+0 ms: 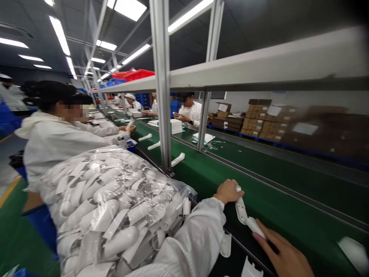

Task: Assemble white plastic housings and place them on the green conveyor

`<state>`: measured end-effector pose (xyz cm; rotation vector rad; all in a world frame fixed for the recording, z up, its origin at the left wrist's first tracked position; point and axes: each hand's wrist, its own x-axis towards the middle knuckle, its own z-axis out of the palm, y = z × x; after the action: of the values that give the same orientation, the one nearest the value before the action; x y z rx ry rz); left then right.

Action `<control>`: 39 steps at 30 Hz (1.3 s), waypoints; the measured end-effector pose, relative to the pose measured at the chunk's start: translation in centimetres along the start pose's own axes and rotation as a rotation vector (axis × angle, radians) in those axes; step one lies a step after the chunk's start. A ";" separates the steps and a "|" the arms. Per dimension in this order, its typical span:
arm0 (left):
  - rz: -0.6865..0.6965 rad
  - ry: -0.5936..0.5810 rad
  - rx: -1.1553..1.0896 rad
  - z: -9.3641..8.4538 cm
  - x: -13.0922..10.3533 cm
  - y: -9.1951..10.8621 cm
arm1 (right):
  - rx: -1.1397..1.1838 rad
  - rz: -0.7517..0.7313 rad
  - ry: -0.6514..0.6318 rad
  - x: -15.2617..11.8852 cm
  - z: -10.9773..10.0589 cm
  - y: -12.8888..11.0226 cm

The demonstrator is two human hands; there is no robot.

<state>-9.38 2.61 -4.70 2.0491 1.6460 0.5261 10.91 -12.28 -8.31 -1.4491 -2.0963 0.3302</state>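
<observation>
My left hand [229, 191] is closed around the upper end of a long white plastic part [241, 209] over the green belt. At the lower right, my right hand [282, 246] has its thumb and fingers on a second white piece [256, 227], whose upper end meets the lower end of the long part. Below my hands, a curved white shell [225, 245] and another white piece [251, 269] lie on the dark near edge. A blurred white part [353, 250] is at the far right of the belt.
A large clear bag of white shells [115, 207] fills the left. Metal posts [161, 84] rise beside the green belt [201, 169], which carries more white parts [178, 159]. A co-worker [66, 134] sits at the left; others are farther back. Cartons [256, 119] stand behind.
</observation>
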 end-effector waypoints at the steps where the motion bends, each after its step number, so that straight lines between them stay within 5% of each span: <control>1: 0.005 0.006 0.001 0.2 0.1 0.2 | 0.008 0.007 -0.032 0.0 0.2 -0.3; 9: 0.092 0.019 -0.037 1.7 0.7 1.2 | -0.154 0.069 0.078 -0.4 0.0 -2.4; 22: 0.200 0.052 -0.073 3.9 0.5 2.7 | -0.361 0.121 0.181 -0.5 -1.0 -2.6; 29: 0.211 0.067 -0.051 4.4 0.2 3.6 | -0.456 0.146 0.024 -0.2 -1.8 -2.5; 39: 0.401 -0.054 0.037 4.2 0.8 5.0 | -0.421 0.280 -0.023 0.3 -3.3 -2.0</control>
<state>-2.89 2.04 -5.33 2.4118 1.2223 0.5679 11.22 -13.16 -4.54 -1.9986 -2.0625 0.0047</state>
